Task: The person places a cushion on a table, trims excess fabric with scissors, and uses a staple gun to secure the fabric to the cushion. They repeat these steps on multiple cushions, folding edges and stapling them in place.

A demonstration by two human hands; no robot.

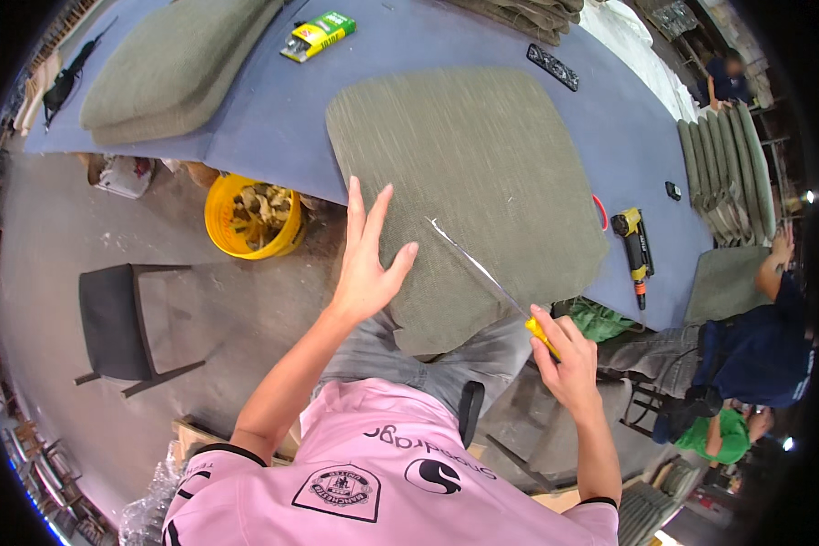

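A grey-green upholstered seat panel [464, 155] lies partly on the blue table and overhangs its near edge, reaching my lap. My left hand [371, 259] is at the panel's left side, fingers spread and holding nothing; I cannot tell whether it presses on the fabric. My right hand [564, 359] is closed around the yellow handle of a screwdriver-like tool [482, 270] with a long thin metal shaft. The shaft slants up and left across the panel. Its tip is over the fabric, near my left fingers.
A yellow and black staple gun [631, 246] lies on the blue table [273, 109], right of the panel. A green-yellow packet [318, 36], a stack of cushions [177, 68] and a dark remote-like object [552, 67] lie farther back. Below stand a yellow bucket [217, 214] and a chair [116, 323]. People work at right.
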